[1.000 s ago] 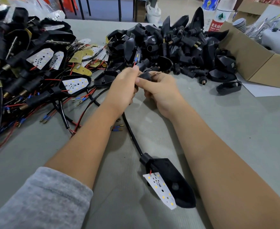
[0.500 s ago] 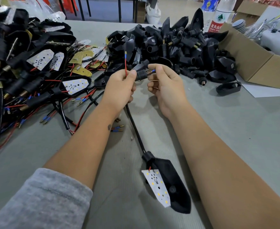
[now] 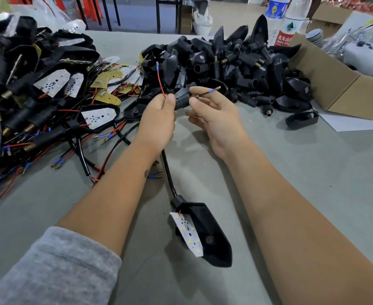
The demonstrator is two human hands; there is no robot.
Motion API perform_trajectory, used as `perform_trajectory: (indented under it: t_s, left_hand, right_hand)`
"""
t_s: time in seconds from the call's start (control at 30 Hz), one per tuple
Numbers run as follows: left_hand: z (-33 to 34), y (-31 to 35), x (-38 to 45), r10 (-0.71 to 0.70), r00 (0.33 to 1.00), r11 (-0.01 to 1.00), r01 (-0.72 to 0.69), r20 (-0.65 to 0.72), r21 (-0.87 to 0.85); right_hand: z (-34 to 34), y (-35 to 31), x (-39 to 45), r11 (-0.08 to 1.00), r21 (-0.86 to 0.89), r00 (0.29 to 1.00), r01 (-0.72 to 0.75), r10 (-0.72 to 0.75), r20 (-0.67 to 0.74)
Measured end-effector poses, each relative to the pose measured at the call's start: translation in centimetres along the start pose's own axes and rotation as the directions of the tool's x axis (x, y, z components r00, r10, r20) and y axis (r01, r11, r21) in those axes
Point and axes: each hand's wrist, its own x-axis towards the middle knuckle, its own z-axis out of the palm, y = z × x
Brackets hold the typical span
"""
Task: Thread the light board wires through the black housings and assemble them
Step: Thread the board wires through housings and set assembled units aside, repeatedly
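Honestly, left hand [image 3: 159, 119] pinches the thin red wire [image 3: 161, 81], right hand [image 3: 214, 115] pinches the ribbed black rubber stem [image 3: 182, 101]; a hard tug might yank the white LED board [image 3: 186, 233] solder.

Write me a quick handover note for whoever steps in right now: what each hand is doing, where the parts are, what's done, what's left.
Left hand: pinches the red wire, which stands up past the thumb.
Right hand: pinches the ribbed black connector; the black wire with the blue-sleeved tip sticks out to the right.
Parts: the sleeved cable runs down to a black housing lying on the table, with its light board outside it.
Done: both wires are through the housing and the connector.
Left: probably seat the light board in the housing, then take the next from the loose housings pile.
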Motion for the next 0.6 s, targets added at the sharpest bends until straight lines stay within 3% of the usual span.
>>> perform_trajectory:
  t_s: [0.27, 0.37, 0.47, 0.6]
  left_hand:
    - [-0.1, 0.0, 0.2, 0.006, 0.998, 0.992, -0.014, -0.061, -0.128]
    - [-0.6, 0.1, 0.6, -0.036, 0.989, 0.924, -0.022, -0.145, -0.381]
    - [-1.5, 0.3, 1.0, -0.095, 0.982, 0.78, -0.028, -0.162, -0.625]
    - [-2.3, 0.6, 1.0, -0.062, 0.971, 0.797, -0.09, -0.23, -0.597]
  right_hand:
    - [0.0, 0.1, 0.1, 0.999, 0.042, 0.997, 0.013, -0.01, -0.073]
    - [0.0, 0.2, 0.1, 0.999, 0.034, 0.995, -0.012, 0.016, -0.097]
    - [0.1, 0.3, 0.1, 1.0, 0.001, 0.994, -0.023, 0.023, -0.11]
    - [0.3, 0.3, 0.1, 1.0, 0.004, 0.99, -0.012, 0.012, -0.141]
